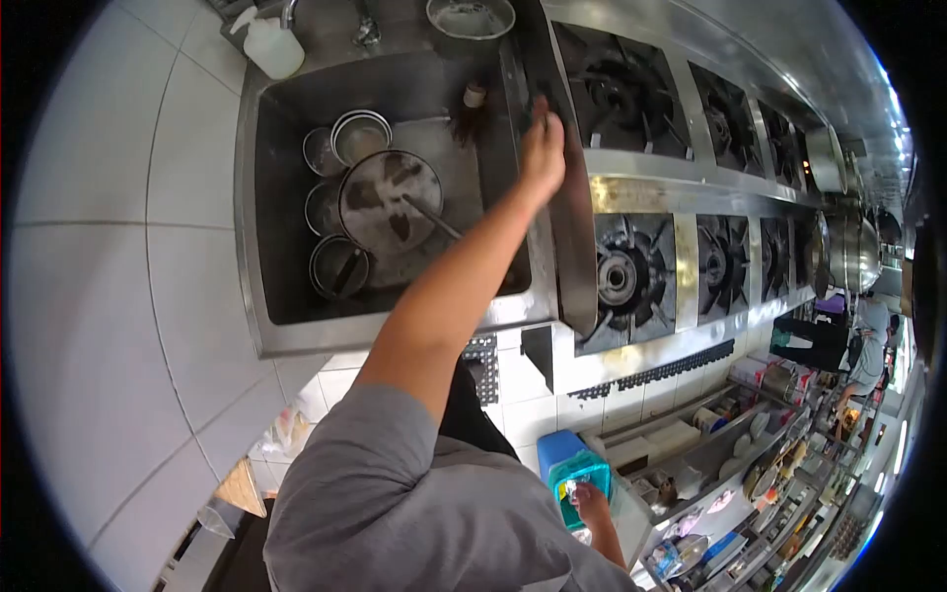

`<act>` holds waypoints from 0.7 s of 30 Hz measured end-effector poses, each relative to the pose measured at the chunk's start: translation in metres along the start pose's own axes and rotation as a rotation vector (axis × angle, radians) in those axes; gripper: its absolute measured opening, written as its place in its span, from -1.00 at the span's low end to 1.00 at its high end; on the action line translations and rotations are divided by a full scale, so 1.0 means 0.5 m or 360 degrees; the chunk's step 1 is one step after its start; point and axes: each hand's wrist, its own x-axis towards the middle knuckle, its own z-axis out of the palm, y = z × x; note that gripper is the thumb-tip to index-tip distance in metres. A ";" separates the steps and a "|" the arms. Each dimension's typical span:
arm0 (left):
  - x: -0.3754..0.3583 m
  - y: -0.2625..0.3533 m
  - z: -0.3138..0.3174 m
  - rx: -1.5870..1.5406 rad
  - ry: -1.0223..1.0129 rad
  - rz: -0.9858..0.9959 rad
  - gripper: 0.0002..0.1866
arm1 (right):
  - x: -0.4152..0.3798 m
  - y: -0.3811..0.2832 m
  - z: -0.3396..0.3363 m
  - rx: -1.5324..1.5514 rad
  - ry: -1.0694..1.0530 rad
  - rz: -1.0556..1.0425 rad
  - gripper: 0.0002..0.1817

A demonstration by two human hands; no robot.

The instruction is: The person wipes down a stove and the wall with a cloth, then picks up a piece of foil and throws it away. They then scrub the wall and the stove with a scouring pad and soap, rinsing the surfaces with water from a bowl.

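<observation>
My left hand [544,153] is at the tall metal partition [577,266] between the sink and the stove. Its fingers curl at the partition's upper edge and are partly hidden. Low on the other side, my right hand [590,502] reaches over a teal bin [595,464], its fingers closed near something pale and shiny that is too small to name. Left of my left arm, the metal sink [252,237] holds a round pan [393,178] with sudsy water and a handle. Several smaller pots [338,266] stand beside it, and a brush [473,97] rests near the sink's back right.
A white soap bottle [273,47] and a metal bowl [471,18] stand behind the sink. Gas burners [619,276] line the stove to the right. Lower right are shelves [681,444] with kitchenware. Another person [868,345] stands farther off.
</observation>
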 end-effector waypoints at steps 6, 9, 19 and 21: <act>0.048 0.040 -0.029 -0.0327 -0.0109 -0.0173 -0.19 | 0.064 -0.238 -0.080 0.0943 0.0134 0.0884 -0.64; -0.155 0.029 -0.056 -0.0114 -0.0448 -0.0258 -0.16 | 0.109 -0.330 -0.107 0.0840 0.0046 0.0903 -0.62; 0.277 0.105 -0.027 -0.0052 -0.0230 -0.0344 -0.28 | 0.198 -0.426 -0.077 0.1171 0.0334 0.0762 -0.64; 0.287 0.124 -0.030 -0.0091 -0.0288 -0.0501 -0.32 | 0.216 -0.445 -0.066 0.1252 0.0315 0.0843 -0.65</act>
